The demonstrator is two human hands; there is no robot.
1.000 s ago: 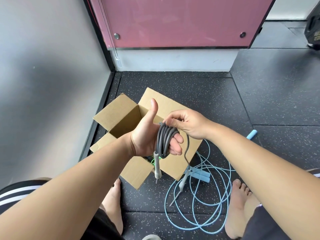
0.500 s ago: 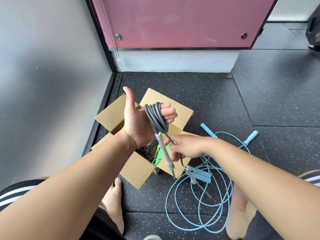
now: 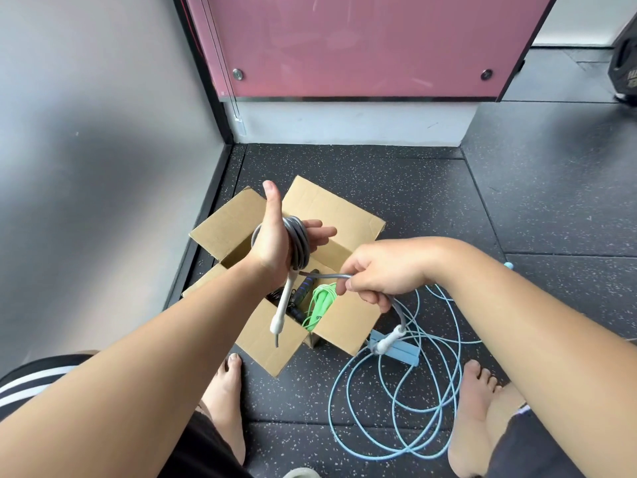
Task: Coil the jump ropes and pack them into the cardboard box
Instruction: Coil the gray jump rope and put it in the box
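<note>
Green rope [image 3: 320, 301] boxed — grey rope [image 3: 299, 243] nearly wound round the straight-fingered left hand [image 3: 273, 243], right hand [image 3: 382, 270] gripping its tail; blue rope [image 3: 400, 353] waits uncoiled.

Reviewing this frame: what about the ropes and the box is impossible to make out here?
Head view only.
Cardboard box contents: partly behind the left forearm; rope count unclear.
Grey rope turns: partly hidden by the left hand.
Light blue handle: only its tip shows past the right forearm.
Black object, top right: cut off by the frame edge.
</note>
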